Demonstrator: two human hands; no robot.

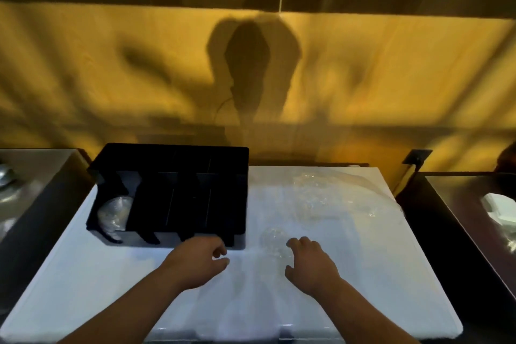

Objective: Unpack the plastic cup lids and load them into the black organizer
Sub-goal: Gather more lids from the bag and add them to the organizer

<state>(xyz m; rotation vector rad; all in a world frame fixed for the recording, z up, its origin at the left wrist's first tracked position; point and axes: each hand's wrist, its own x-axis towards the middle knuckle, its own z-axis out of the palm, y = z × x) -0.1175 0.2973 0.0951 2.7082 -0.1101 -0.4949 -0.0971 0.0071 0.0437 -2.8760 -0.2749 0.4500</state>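
Observation:
The black organizer stands on the left half of a white table. Its leftmost slot holds a stack of clear plastic lids; the other slots look dark. A small clump of clear lids lies on the table just right of the organizer's front corner. My left hand hovers near that front corner, fingers loosely curled and holding nothing. My right hand lies with its fingers spread, the fingertips at the clump's right edge. Crumpled clear plastic wrap with more lids lies further back on the right.
A yellow wall rises right behind the table. A steel counter stands to the left. A dark counter with a white object stands to the right, with a gap between it and the table.

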